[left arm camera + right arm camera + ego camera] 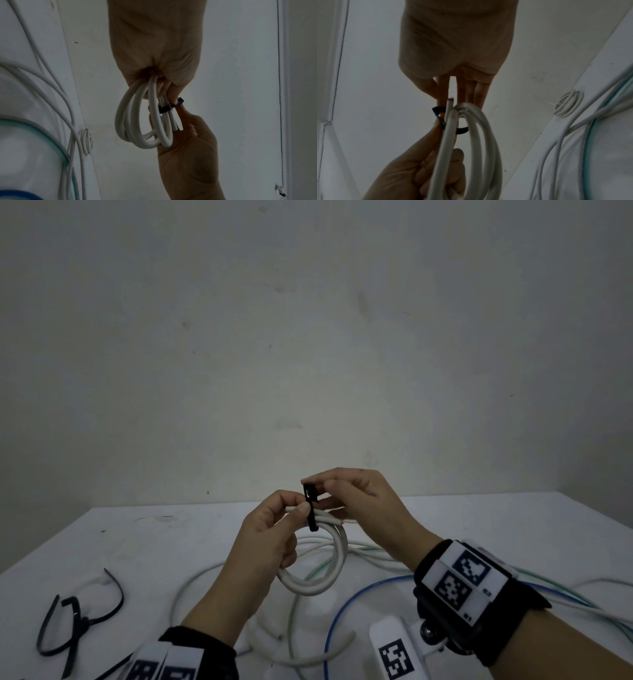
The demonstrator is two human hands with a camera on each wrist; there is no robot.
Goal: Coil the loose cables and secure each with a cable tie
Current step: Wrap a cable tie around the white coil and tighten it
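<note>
My left hand grips the white coil above the table; just beyond, my right hand pinches the black tie around it. If my pinch slips, the tie can open and the loops spring loose.

Dim, flat lighting; soft, noisy, wide-angle distortion.

A white table with faint scuff marks stands against a plain, dimly lit grey-white wall, which carries scattered dark specks and smudges and meets the tabletop along its far edge.
</note>
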